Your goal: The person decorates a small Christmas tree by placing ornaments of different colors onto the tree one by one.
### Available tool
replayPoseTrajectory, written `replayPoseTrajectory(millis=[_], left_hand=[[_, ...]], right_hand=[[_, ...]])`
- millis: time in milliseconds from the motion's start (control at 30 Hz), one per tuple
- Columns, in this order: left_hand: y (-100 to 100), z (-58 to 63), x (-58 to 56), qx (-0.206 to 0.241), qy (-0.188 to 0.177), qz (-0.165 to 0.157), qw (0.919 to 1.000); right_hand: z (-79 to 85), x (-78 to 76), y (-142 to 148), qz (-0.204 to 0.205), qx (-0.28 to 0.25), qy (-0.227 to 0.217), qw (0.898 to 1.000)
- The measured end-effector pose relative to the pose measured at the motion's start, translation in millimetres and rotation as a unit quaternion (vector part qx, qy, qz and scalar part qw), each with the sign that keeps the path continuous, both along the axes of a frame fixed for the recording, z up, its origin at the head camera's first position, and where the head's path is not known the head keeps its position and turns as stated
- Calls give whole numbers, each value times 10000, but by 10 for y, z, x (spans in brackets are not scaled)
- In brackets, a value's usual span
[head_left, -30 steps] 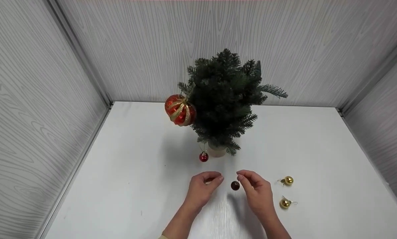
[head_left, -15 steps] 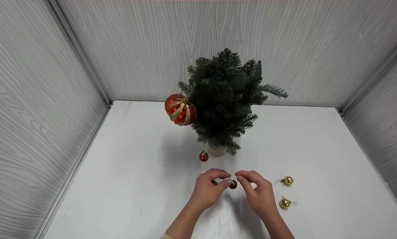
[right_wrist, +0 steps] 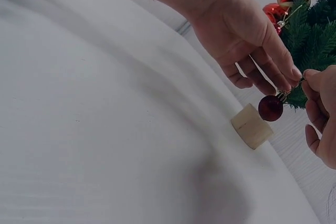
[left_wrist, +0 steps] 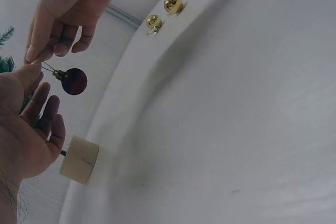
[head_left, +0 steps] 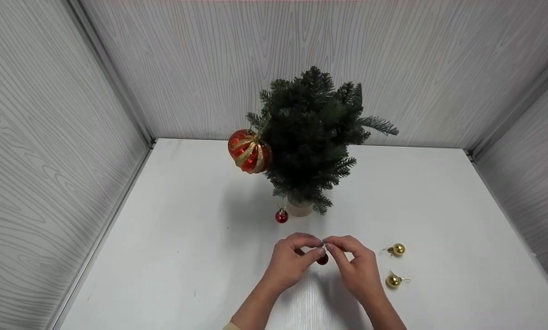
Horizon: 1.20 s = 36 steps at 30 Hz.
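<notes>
A small dark red Christmas bauble (left_wrist: 74, 81) hangs by its thin wire loop between my two hands, above the white table. My right hand (head_left: 357, 266) pinches the loop between thumb and forefinger. From the other side my left hand (head_left: 288, 262) pinches at the same loop, fingertips meeting those of the right. Other fingers of both hands are loosely bent. In the head view the left thumb partly covers the bauble. Behind the hands stands a small green Christmas tree (head_left: 308, 133) on a pale round wooden base (right_wrist: 252, 126).
Two small gold baubles, an upper one (head_left: 398, 249) and a lower one (head_left: 393, 280), lie on the table (head_left: 173, 275) right of the hands. Large red-and-gold baubles (head_left: 250, 152) and a small red bauble (head_left: 281, 216) hang on the tree's left side. Grained panels (head_left: 200, 68) enclose the table.
My left hand has moved right, from apart to meeting the right hand's fingertips at the loop. The right hand and the dark red bauble have barely moved.
</notes>
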<state>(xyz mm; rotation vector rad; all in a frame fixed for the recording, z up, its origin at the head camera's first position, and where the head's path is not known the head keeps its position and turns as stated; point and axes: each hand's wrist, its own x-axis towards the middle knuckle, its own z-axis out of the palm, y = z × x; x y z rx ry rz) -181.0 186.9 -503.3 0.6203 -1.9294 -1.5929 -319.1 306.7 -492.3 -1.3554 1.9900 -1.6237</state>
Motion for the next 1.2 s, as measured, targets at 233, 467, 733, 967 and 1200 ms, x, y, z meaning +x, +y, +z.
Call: replayPoseTrajectory(millis=[233, 467, 733, 967, 1200], left_hand=[[-1, 4, -7, -42, -26, -49, 10000], [-1, 4, -3, -295, -117, 41, 9995], [4, 31, 7, -188, -147, 30, 9997], [6, 63, 34, -285, -146, 178, 9993], [16, 108, 51, -349, -153, 317, 9988]], right_hand=[[-9, 0, 2, 127, -46, 15, 9999], [-27, -7, -2, 108, -63, -40, 9999], [-15, 1, 3, 51, -104, 132, 9998], [-26, 7, 26, 53, -45, 329, 9994], [-43, 1, 37, 108, -36, 433, 9990]])
